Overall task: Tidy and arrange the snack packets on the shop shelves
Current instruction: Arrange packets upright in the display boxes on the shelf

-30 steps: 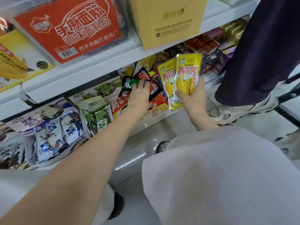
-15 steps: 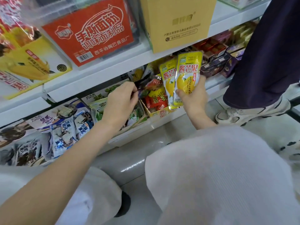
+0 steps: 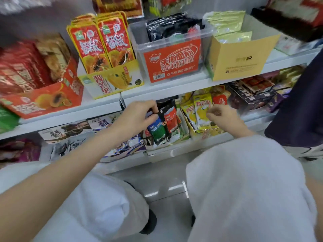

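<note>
Snack packets (image 3: 160, 125), glossy green, red, black

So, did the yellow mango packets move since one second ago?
Yes. The yellow mango packets went down from in front of the upper shelf edge into the box below it; the right hand now only touches them.

glossy floor (image 3: 162, 182), bystander's dark trousers (image 3: 302, 109)
</note>
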Action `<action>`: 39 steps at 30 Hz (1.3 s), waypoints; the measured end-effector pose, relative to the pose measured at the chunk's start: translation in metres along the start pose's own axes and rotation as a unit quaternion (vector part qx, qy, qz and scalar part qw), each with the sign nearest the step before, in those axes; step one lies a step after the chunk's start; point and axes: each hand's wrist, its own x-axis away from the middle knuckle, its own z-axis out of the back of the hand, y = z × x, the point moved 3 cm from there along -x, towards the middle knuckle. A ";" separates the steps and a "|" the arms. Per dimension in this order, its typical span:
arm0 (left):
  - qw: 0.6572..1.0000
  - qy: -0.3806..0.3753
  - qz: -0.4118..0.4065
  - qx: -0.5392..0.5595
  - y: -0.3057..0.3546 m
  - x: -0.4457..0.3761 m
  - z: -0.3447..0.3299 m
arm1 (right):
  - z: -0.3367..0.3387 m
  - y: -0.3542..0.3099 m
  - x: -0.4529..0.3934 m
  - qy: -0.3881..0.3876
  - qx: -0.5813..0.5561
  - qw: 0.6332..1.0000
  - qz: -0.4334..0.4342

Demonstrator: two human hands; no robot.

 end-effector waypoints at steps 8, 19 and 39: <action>0.977 0.054 -0.009 0.207 0.017 0.002 0.073 | 0.068 -0.134 0.052 -0.216 -0.109 0.964 0.110; 0.892 0.051 0.109 0.436 -0.012 0.012 0.099 | 0.066 -0.132 0.040 -0.081 -0.314 0.946 -0.021; 0.924 0.202 0.030 0.324 -0.003 -0.019 0.131 | 0.099 -0.184 0.020 0.033 -0.509 0.859 0.046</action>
